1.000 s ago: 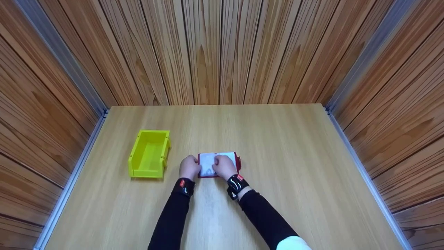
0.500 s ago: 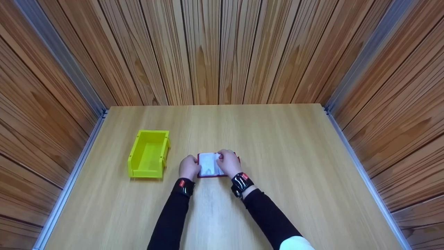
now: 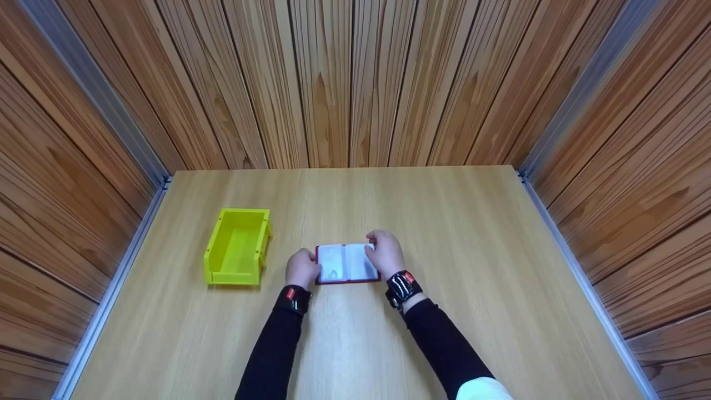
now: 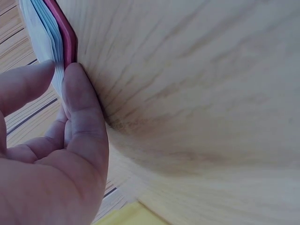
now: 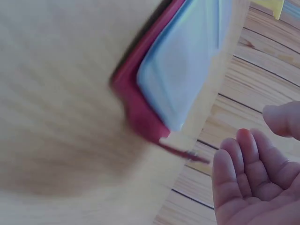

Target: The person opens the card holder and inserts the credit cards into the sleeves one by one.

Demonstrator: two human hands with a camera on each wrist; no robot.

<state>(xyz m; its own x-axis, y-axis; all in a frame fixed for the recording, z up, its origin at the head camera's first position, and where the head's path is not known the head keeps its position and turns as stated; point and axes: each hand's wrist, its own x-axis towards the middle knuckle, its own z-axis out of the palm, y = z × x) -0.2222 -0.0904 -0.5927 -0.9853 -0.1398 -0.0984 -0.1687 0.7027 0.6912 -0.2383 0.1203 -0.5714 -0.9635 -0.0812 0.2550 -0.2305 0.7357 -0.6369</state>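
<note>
Pinching the card holder (image 3: 345,263) at nine o'clock, the left hand (image 3: 303,268) steadied it; the right hand (image 3: 384,253) hovered spread at three o'clock.

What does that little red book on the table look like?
The book has a dark red cover and lies open and flat on the table, showing two pale, shiny pages that look like clear plastic sleeves. Its pages stack in thin layers at the edge. The left hand holds its left edge, thumb against the cover. The right hand is at its right edge, fingers relaxed; whether it touches cannot be told. A yellow bin sits apart on its left.
</note>
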